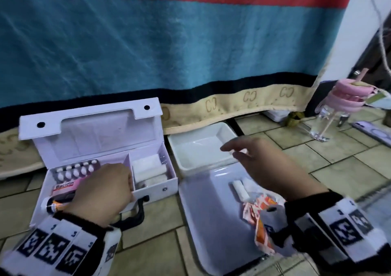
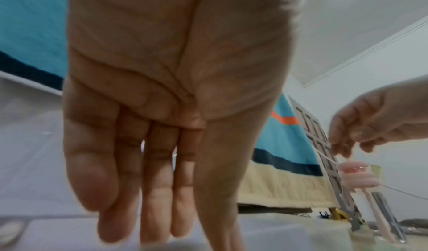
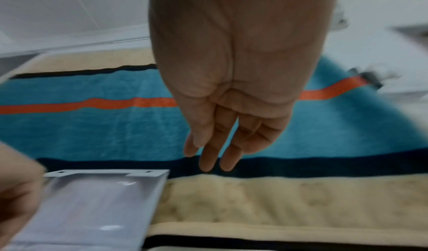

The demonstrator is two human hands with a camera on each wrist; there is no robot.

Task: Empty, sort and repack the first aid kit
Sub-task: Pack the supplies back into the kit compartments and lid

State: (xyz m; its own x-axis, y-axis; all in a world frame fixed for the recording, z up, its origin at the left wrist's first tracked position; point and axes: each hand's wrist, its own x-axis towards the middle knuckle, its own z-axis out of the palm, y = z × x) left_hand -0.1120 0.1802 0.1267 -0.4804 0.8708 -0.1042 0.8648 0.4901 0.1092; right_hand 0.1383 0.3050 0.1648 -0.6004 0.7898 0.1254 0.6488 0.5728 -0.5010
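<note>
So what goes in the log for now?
kit: open, part full | left hand: reaching in | right hand: empty, above tray

The kit [image 1: 101,159] sits open on the tiled floor [image 1: 338,161], its raised lid [image 1: 91,117] closing off the far side. The L compartment is packed w/ a blister pack [image 1: 74,170], a box [image 1: 64,186] and a tube [image 1: 53,206], and is covered by the left hand [image 1: 101,193]. The R compartment is filled w/ gauze rolls [image 1: 148,167]. The far tray [image 1: 201,146] is crossed above by the right hand [image 1: 260,159]. The near tray [image 1: 203,222] is blocked at its R by a roll [image 1: 240,190] and wrappers [image 1: 260,216]; bare room is left at its L. A bottle [image 1: 330,115] stands far R.
</note>
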